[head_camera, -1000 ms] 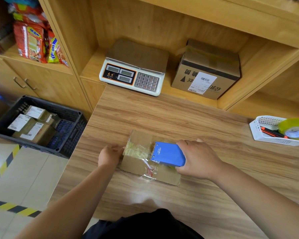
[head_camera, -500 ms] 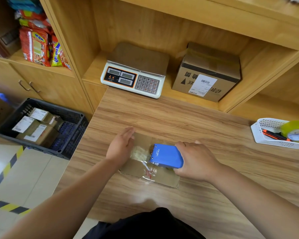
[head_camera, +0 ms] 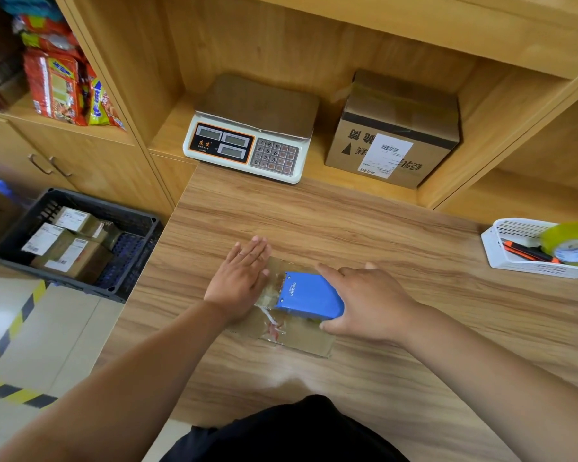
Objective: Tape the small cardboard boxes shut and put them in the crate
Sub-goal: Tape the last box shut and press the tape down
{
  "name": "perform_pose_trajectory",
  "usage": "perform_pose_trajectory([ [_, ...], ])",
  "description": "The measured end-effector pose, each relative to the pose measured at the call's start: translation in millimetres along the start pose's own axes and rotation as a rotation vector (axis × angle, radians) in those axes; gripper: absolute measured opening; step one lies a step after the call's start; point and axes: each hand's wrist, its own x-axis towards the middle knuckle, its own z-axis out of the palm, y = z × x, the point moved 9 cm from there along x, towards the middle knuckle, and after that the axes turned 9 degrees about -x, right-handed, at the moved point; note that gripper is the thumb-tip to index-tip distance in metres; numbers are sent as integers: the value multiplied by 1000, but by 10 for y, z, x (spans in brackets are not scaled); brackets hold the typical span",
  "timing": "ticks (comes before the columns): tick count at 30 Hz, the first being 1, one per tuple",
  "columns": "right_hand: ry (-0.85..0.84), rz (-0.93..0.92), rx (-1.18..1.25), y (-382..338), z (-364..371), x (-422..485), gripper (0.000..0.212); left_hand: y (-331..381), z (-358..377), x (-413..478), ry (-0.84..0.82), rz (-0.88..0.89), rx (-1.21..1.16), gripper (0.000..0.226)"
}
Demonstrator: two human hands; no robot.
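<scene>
At the near middle of the wooden counter: the work takes place here, with everything else ranged around it

Counter (head_camera: 397, 248): wood-grain top filling the centre and right, running back to the shelf unit

Shelf unit (head_camera: 281, 45): light wood, along the far side; its open bay holds the scale and a large box

Crate (head_camera: 137, 241): dark plastic, on the floor to the left of the counter, with several labelled cardboard boxes (head_camera: 70, 255) lying inside

Large box (head_camera: 394, 128): brown cardboard with a white barcode label, far right in the bay, just beside the scale

Scale (head_camera: 251, 128): white, with keypad and displays, far centre

Snack packets (head_camera: 60, 85): red and yellow, stacked on the far-left shelf

White basket (head_camera: 514, 251): at the right edge of the counter, holding a roll of clear tape (head_camera: 571, 245) and an orange-and-black pen-like tool (head_camera: 528, 253)

Small cardboard box (head_camera: 297, 338): flat on the counter, near centre, between the two hands, its top glossy with clear tape

Right hand (head_camera: 367, 305): curled around the blue tape dispenser (head_camera: 309, 296), forefinger along its far side, thumb on the near side, holding it down on the box top

Left hand (head_camera: 241, 278): flat and open, fingers together pointing far, palm pressed on the left part of the box top, gripping nothing
</scene>
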Motion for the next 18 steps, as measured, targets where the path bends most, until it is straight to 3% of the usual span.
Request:
perform_pose_trajectory([
  [3, -33, -27, 42, 51, -5, -58, 95, 14, -2, -2, 6, 10, 24, 84],
  [18, -106, 11, 44, 811, 428, -616, 92, 39, 67, 34, -23, -43, 179, 72],
])
